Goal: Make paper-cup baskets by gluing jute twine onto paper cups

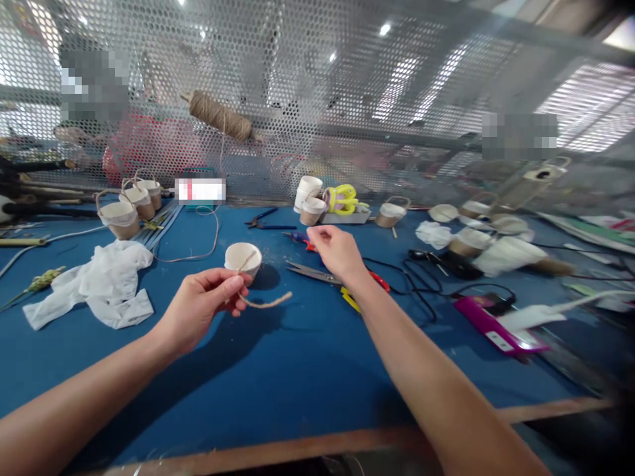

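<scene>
Near the middle, my left hand (213,294) is closed, thumb against fingers, at the near side of a small white cup (248,256). A piece of twine (270,303) passes from the cup's mouth to these fingers, and its frayed loose end sticks out to the right. My right hand (337,248) reaches farther forward with its fingertips drawn together; whatever they may hold is hidden. Just beneath it lies a blue and red tool with a pointed tip (296,236), partly covered by the hand. Open scissors (315,272) rest under my right wrist.
Small handled buckets (120,221) stand at left beside crumpled white cloth (106,281). Pliers (270,221) lie at the back, near stacked cups (308,193). A twine spool (218,116) hangs on the mesh. Black cables (411,281) and a purple power strip (489,324) occupy the right.
</scene>
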Demonstrator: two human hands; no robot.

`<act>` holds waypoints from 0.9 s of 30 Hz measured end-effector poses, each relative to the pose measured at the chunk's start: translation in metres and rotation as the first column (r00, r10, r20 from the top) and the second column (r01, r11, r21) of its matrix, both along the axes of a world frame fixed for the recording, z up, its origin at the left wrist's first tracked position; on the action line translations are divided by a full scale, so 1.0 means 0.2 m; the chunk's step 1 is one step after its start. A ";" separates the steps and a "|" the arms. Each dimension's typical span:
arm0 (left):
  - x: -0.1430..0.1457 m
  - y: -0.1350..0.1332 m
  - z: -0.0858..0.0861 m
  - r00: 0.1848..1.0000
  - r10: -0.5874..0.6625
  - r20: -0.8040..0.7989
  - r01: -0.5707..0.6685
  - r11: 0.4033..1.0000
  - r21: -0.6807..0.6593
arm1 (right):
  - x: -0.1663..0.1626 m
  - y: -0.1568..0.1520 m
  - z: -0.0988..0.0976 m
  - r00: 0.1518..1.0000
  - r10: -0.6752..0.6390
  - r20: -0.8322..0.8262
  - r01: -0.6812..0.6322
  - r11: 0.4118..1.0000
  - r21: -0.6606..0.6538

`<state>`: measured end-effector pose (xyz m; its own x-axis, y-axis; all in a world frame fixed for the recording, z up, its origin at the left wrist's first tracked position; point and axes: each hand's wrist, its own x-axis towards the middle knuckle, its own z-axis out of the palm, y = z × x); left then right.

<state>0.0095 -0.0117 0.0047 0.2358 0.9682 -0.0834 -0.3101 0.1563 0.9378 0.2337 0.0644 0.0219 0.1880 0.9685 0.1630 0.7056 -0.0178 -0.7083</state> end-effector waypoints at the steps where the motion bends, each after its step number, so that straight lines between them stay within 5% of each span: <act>1: 0.00 0.00 0.00 1.000 -0.018 -0.023 0.017 1.000 -0.005 | 0.05 0.07 0.00 0.998 -0.042 0.039 0.044 0.998 -0.041; 5: 0.02 0.00 -0.01 0.992 -0.060 -0.112 0.063 0.998 0.023 | 0.15 0.25 -0.07 0.989 -0.110 0.103 0.130 0.970 -0.207; 10: 0.00 -0.01 0.01 0.970 -0.096 -0.224 0.115 0.991 0.074 | 0.16 0.26 -0.13 0.989 -0.140 0.042 0.146 0.966 -0.213; 16: -0.05 -0.04 -0.01 0.983 -0.123 -0.133 0.129 0.991 0.037 | 0.10 -0.01 0.03 0.974 0.030 -0.225 -0.051 0.995 -0.088; 19: -0.06 -0.06 -0.03 0.989 -0.122 -0.083 0.126 0.991 0.042 | 0.04 -0.21 0.10 0.831 0.273 -0.485 -0.302 0.953 0.019; 27: -0.06 -0.11 -0.02 0.976 -0.098 -0.196 0.119 0.988 0.101 | -0.09 -0.50 0.00 0.868 0.451 -0.206 -0.414 0.888 0.199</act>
